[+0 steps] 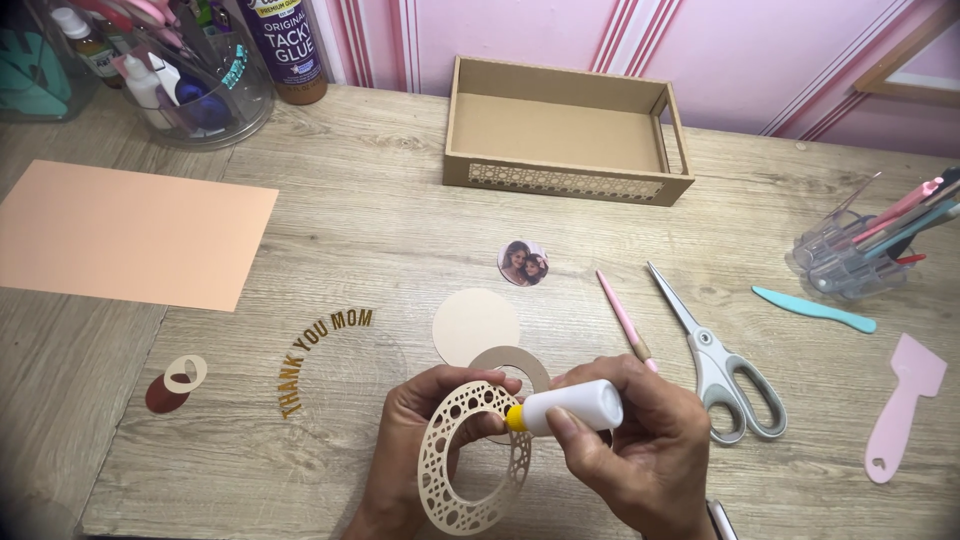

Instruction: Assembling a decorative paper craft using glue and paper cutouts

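My left hand [410, 440] holds a cream lattice-cut paper ring [440, 470] tilted up off the table. My right hand [640, 450] grips a small white glue bottle [575, 405], its yellow tip touching the ring's upper right edge. Just behind the hands lie a plain tan paper ring [520, 362] and a cream paper circle [472, 325]. A small round photo cutout [523, 262] lies further back.
Gold cut-out letters [320, 350] arc on the wooden table at left, beside a dark red oval and small ring [175, 385]. A peach sheet [130, 235] lies far left. Cardboard tray [470, 165] at back. Pink tool [625, 320], scissors [715, 355], teal spatula [815, 310], pink scraper [900, 405] at right.
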